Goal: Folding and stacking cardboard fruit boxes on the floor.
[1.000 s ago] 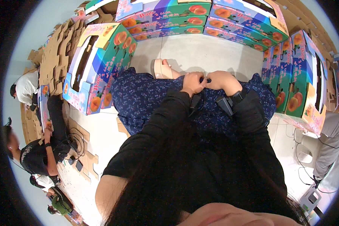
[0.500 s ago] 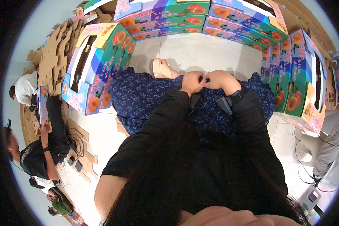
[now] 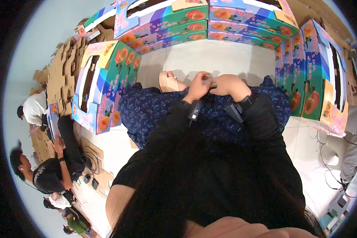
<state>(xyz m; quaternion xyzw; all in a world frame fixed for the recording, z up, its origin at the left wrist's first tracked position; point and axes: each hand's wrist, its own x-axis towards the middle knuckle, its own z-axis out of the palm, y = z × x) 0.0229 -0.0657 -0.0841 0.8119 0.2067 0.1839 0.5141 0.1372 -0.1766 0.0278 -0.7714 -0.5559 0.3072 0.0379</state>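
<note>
Both hands are close together above my lap, over a dark blue floral skirt (image 3: 146, 107). My left hand (image 3: 200, 85) has its fingers curled, thumb side toward the other hand. My right hand (image 3: 226, 84) bends inward at the wrist, its fingertips almost meeting the left fingers. Something small and greyish may be between them, too small to name. A black strap with a small box-shaped device (image 3: 235, 113) is on my right wrist, and another dark device (image 3: 194, 113) hangs at my left wrist.
Printed fruit cartons with handle slots stand around me: a carton at left (image 3: 103, 87), stacked cartons ahead (image 3: 166, 25) and upright cartons at right (image 3: 321, 75). Flattened cardboard (image 3: 67, 67) is piled at far left. Nearby sits a person in black (image 3: 51, 172); cables (image 3: 93, 158) lie on the floor.
My left hand has drawn slightly apart from the right and turned, its fingers lifting. The right hand stays nearly in place. The whole view has shifted a little.
</note>
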